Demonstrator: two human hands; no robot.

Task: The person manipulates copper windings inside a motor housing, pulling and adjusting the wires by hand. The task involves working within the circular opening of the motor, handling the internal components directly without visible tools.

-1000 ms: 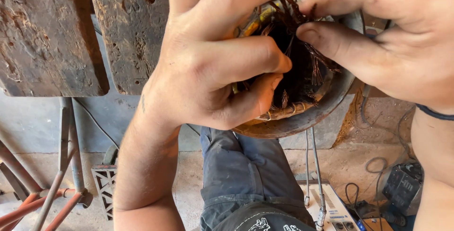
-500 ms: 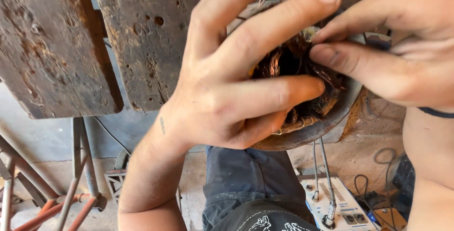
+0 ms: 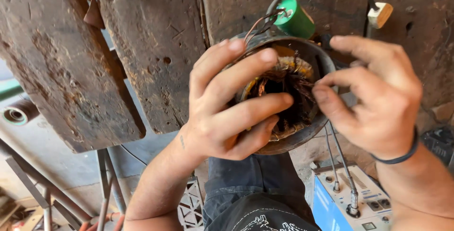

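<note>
Starting at the left edge there's a small spool (image 3: 16, 113) with a teal rim poking out from under the rough, scarred wooden bench top (image 3: 71, 70), and some metal legs (image 3: 106, 183) down below it. Moving in, the left hand (image 3: 222, 112) is wrapped over the near side of a round motor stator (image 3: 288, 93), a dark metal ring sitting at the bench edge right above the person's lap. Its fingers (image 3: 246, 75) are spread out and laid across the opening, thumb tucked under the rim, so it's gripping the housing. Inside you can see tangled copper windings (image 3: 288, 86) with yellowish insulation (pretty messy looking). Just behind the stator is a green spool (image 3: 294, 19), and a dark cable runs up to a small pale block (image 3: 380, 15). The right hand (image 3: 378, 103) comes in from the right with a dark band on the wrist, thumb and forefinger pinched together on fine strands at the winding's edge. Below that sits a blue-and-white machine (image 3: 350, 202) with leads plugged in.
</note>
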